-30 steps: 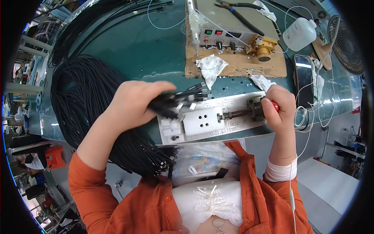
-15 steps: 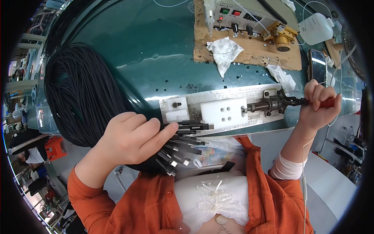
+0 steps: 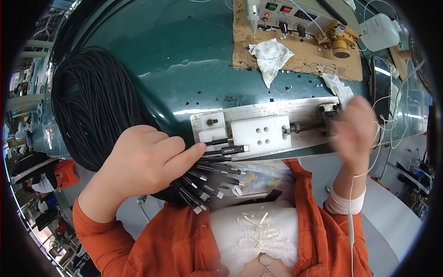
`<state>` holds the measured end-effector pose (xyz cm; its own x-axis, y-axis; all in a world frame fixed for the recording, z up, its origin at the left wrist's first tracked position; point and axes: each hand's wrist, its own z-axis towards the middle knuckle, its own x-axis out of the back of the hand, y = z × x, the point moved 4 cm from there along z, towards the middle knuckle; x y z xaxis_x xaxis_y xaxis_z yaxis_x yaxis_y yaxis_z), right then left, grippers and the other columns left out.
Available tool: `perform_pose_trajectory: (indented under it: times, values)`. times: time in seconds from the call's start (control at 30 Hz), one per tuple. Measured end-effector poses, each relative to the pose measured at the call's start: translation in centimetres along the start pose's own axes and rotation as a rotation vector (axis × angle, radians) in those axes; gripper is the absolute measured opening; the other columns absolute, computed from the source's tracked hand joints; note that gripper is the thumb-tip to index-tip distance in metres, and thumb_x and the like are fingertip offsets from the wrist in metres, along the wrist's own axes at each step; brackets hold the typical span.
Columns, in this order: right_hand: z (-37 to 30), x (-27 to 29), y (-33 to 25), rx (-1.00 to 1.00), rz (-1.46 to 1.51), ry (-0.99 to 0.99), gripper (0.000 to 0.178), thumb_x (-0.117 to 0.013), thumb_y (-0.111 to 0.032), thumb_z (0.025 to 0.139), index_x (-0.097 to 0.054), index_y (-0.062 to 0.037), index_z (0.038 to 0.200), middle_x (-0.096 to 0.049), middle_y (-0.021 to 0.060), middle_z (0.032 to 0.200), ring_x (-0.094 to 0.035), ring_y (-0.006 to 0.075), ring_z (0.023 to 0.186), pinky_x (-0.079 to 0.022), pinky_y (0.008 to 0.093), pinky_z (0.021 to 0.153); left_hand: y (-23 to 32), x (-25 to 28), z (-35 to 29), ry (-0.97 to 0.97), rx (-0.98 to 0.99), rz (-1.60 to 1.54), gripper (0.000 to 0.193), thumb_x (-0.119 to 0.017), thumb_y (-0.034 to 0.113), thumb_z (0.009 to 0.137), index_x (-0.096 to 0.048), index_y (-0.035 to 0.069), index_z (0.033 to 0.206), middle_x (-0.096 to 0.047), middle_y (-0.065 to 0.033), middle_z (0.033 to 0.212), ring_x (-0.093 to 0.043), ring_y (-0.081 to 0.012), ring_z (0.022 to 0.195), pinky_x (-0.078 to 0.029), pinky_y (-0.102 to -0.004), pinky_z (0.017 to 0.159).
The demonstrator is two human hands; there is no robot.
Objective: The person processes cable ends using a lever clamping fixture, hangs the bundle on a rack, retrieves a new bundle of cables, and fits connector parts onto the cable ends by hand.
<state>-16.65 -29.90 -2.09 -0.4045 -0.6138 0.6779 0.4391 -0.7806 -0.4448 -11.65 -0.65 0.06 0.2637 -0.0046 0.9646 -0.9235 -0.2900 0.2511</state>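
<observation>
My left hand [image 3: 147, 159] is closed around a bundle of black cables [image 3: 99, 101], whose plug ends [image 3: 198, 182] fan out below its fingers. Its thumb and forefinger pinch one cable, with the black plug [image 3: 217, 142] lying between the small white block [image 3: 212, 134] and the larger white block with holes [image 3: 260, 134]. Both blocks sit on a metal base plate [image 3: 304, 108]. Smeared by motion, my right hand [image 3: 354, 134] is at the outer end of the toggle clamp [image 3: 326, 108]; its fingers cannot be made out, and the clamp's red handle is hidden.
Beyond the plate, a control box [image 3: 300, 18] and a brass-coloured fitting [image 3: 341, 44] stand on cardboard [image 3: 244, 55]. Crumpled white tissues [image 3: 271, 57] and black scraps lie nearby. A white bottle [image 3: 380, 32] and a phone [image 3: 380, 83] are at the right.
My right hand has swung inward toward the clamp, and the larger white block has slid left. A plug now lies between the blocks, held by my left hand. The view has shifted slightly.
</observation>
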Motion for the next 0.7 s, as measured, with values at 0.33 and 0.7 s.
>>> perform_pose_trajectory:
  times: [0.33, 0.7]
  values:
    - [-0.6, 2.0, 2.0, -0.205, 0.408, 0.166, 0.026, -0.045, -0.015, 0.084, -0.047, -0.0005, 0.063, -0.04, 0.0046, 0.052, -0.036, 0.0163, 0.055, -0.027, 0.0285, 0.051, -0.2, 1.0, -0.3, 0.413, -0.079, -0.073, 0.045, -0.057, 0.012, 0.068, -0.062, 0.011, 0.113, -0.048, 0.0023, 0.065, -0.044, -0.0111, 0.047, -0.035, -0.0254, 0.043]
    - [-1.0, 3.1, 3.6, -0.379, 0.798, 0.412, 0.037, -0.029, -0.029, 0.091, -0.041, -0.0099, 0.062, -0.03, -0.0004, 0.045, -0.025, 0.0153, 0.054, -0.023, 0.03, 0.053, 0.7, 0.4, 0.1, 0.009, 0.046, 0.114, 0.04, -0.056, 0.011, 0.069, -0.064, 0.013, 0.108, -0.035, 0.0009, 0.06, -0.041, -0.0123, 0.048, -0.036, -0.0275, 0.044]
